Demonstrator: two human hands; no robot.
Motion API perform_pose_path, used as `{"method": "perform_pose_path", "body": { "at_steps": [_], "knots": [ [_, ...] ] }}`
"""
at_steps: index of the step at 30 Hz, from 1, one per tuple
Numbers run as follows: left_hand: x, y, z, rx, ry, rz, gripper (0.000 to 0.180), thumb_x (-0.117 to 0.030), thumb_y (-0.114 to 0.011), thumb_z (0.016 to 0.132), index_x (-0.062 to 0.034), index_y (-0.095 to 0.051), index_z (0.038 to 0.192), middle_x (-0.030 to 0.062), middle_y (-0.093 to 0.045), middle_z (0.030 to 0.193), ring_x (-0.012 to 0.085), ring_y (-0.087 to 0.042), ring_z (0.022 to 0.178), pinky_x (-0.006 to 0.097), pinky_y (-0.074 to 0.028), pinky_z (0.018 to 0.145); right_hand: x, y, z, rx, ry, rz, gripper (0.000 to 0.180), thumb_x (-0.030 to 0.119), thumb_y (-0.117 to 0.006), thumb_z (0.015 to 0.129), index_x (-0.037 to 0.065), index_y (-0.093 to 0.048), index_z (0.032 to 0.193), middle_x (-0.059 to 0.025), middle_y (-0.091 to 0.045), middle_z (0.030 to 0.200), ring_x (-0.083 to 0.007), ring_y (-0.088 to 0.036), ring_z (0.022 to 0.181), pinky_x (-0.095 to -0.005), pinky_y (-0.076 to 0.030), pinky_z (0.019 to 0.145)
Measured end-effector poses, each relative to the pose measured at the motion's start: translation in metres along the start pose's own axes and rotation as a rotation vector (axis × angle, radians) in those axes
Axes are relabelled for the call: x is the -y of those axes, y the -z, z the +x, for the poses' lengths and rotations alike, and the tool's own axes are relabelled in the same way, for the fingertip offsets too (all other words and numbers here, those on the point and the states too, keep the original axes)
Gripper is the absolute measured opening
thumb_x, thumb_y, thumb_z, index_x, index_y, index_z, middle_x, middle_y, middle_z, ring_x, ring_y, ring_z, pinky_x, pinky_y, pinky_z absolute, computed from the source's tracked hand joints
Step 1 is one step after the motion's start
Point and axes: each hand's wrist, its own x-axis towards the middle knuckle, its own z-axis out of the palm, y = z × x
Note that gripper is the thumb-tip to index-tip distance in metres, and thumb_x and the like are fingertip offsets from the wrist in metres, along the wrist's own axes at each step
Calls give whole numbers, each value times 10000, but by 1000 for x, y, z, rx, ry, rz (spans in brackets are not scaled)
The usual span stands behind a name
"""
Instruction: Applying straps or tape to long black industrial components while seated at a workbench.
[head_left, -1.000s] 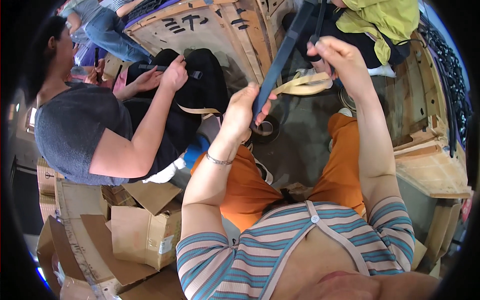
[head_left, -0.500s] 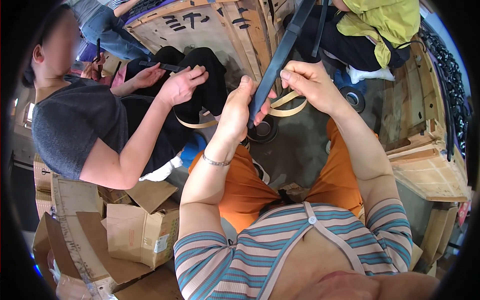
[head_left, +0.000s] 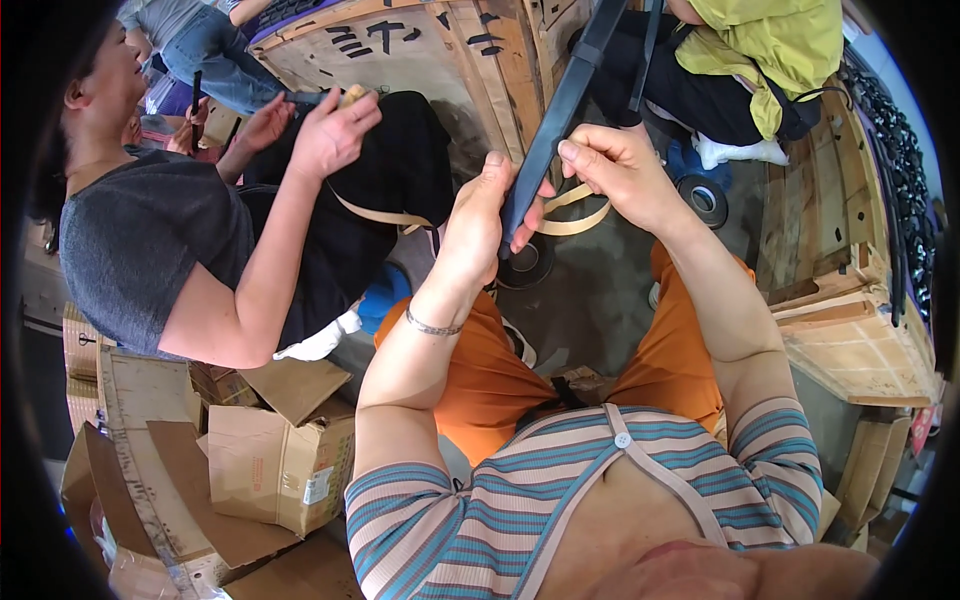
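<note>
A long dark blue-black flat bar [head_left: 553, 139] slants up and away from me toward the top of the view. My left hand [head_left: 483, 212] is closed around its near end, thumb along one side and fingertips showing on the other. Beside the bar's right edge, the thumb and forefinger of my right hand [head_left: 612, 172] are pinched together. A thin tan strip [head_left: 578, 228] curves in a loop below that hand, running between it and the bar; the exact pinch point is partly hidden. Under the loop lies a black tape roll [head_left: 527, 265] on the floor, partly covered by my left hand.
On my left sits a co-worker in a dark grey shirt [head_left: 150, 240], holding a dark piece with a tan strip [head_left: 380, 212] hanging from it. Another in yellow-green [head_left: 765, 50] sits ahead right. Wooden crates [head_left: 830, 230], a second tape roll [head_left: 703, 200] and cardboard boxes [head_left: 250, 460] surround me.
My hands and the bar have barely moved. The co-worker on the left has raised both hands and the piece in them, shifting them slightly leftward; their head has turned.
</note>
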Motion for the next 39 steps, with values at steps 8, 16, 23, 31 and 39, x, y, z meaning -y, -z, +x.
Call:
{"method": "perform_pose_path", "body": {
  "at_steps": [8,16,23,31,39],
  "knots": [
    [3,-1,0,-38,-32,33,532,-421,-277,957,15,-557,835,20,-495,555,73,-396,412,202,-315,393,1,-4,1,-42,-37,-33,284,233,-561,874,25,-552,681,62,-422,577,-28,-349,560,-211,-300,510],
    [1,-9,-6,-80,-51,124,456,-358,-321,958,1,-538,779,30,-479,527,83,-382,378,203,-298,365,4,-11,-1,-78,-39,56,291,239,-579,861,28,-563,661,53,-466,566,-15,-378,539,-194,-299,490],
    [-21,2,-14,256,198,-404,440,-365,-315,950,-15,-499,758,32,-414,479,106,-326,326,223,-273,324,10,7,-6,112,10,182,270,247,-551,883,34,-613,729,48,-489,585,-24,-414,543,-184,-328,494],
    [-25,5,-20,528,320,-650,464,-351,-228,950,-71,-400,623,8,-345,424,121,-316,317,225,-278,304,13,12,-7,202,58,138,301,266,-539,888,36,-617,710,41,-470,587,-31,-411,550,-191,-326,503],
    [-18,-8,-18,857,416,-944,433,-287,-215,930,-90,-359,573,14,-364,405,116,-330,291,211,-284,278,25,8,-9,254,171,104,299,252,-532,894,15,-606,727,11,-533,635,-60,-470,629,-213,-375,588]
  ]
}}
